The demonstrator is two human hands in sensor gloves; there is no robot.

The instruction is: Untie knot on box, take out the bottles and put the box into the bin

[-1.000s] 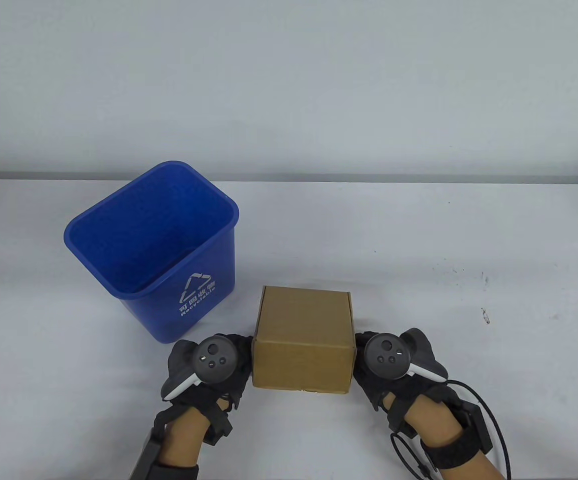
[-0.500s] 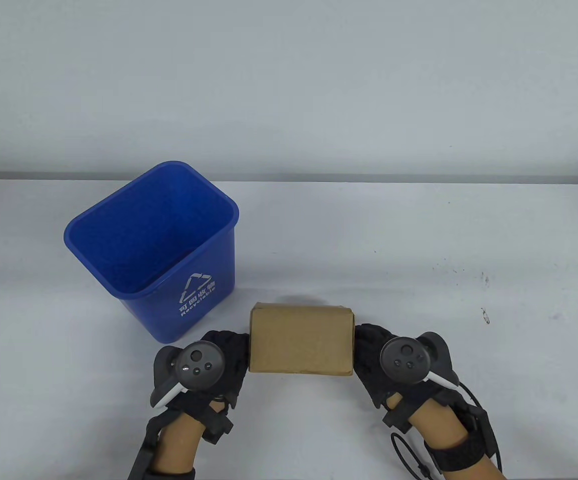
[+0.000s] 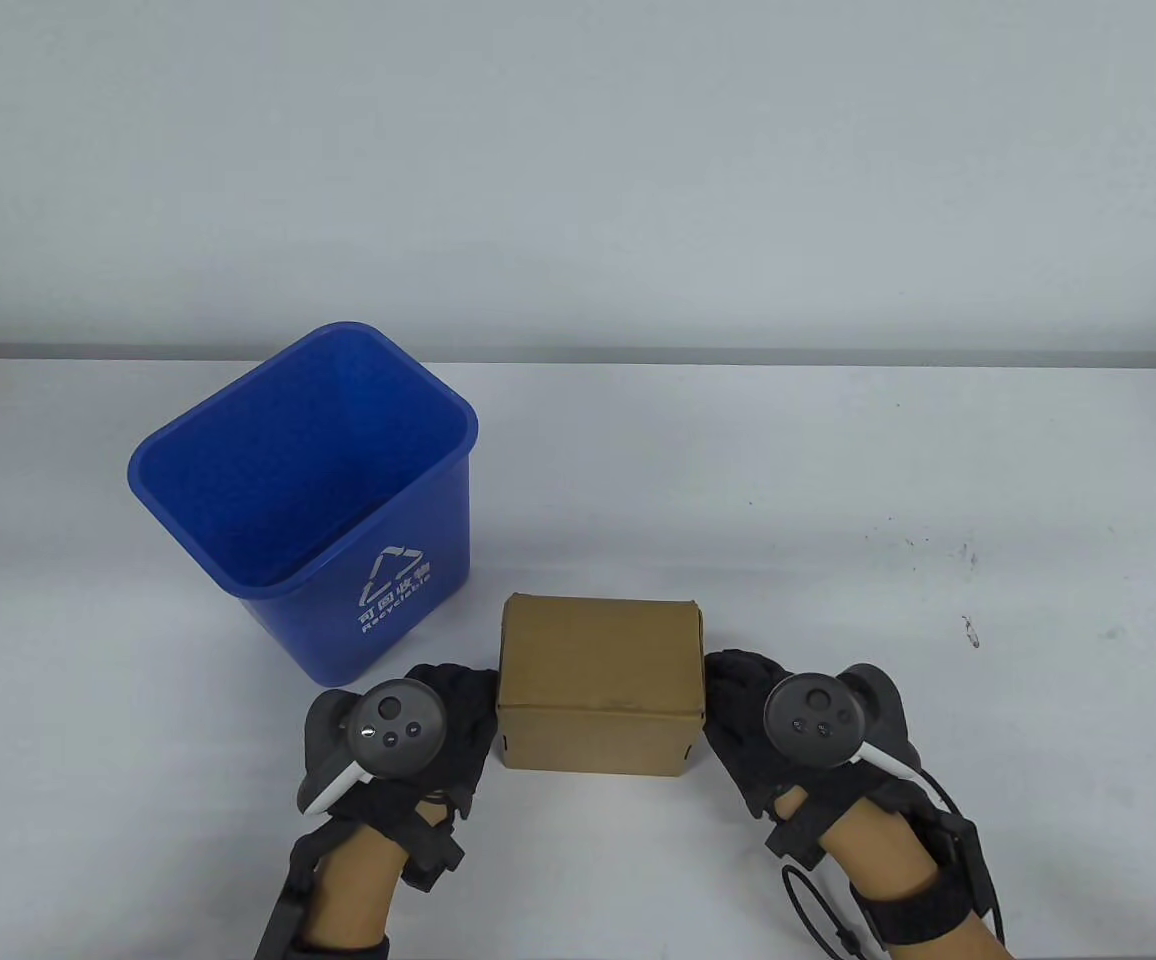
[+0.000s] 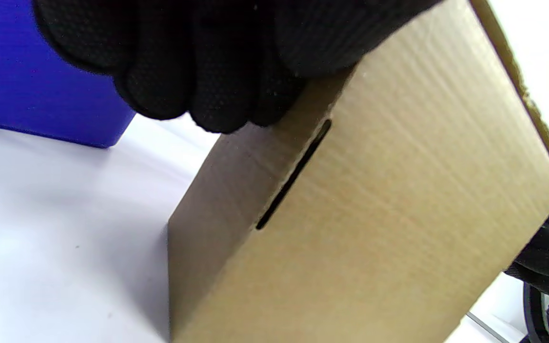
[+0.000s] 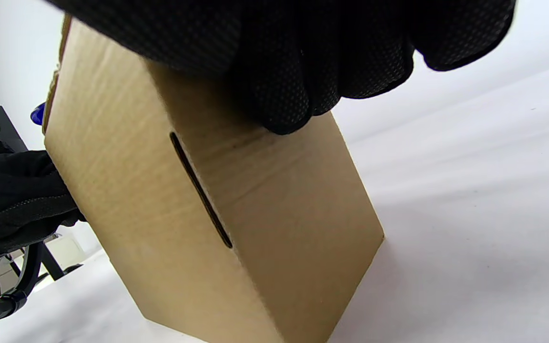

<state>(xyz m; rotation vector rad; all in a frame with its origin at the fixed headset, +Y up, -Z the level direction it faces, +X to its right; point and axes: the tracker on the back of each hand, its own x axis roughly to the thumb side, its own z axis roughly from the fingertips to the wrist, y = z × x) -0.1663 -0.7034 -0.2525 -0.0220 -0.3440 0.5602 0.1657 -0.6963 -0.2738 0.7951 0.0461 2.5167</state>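
Two gloved hands flank the cardboard box in the table view: left hand and right hand press its sides, their fingertips hidden behind it. The blue bin stands just left of and beyond the box on a white table before a pale wall.

From the left wrist, fingers curl over the tilted box's upper edge beside a slot.

From the right wrist, fingers grip likewise; whether the box touches the table is unclear.
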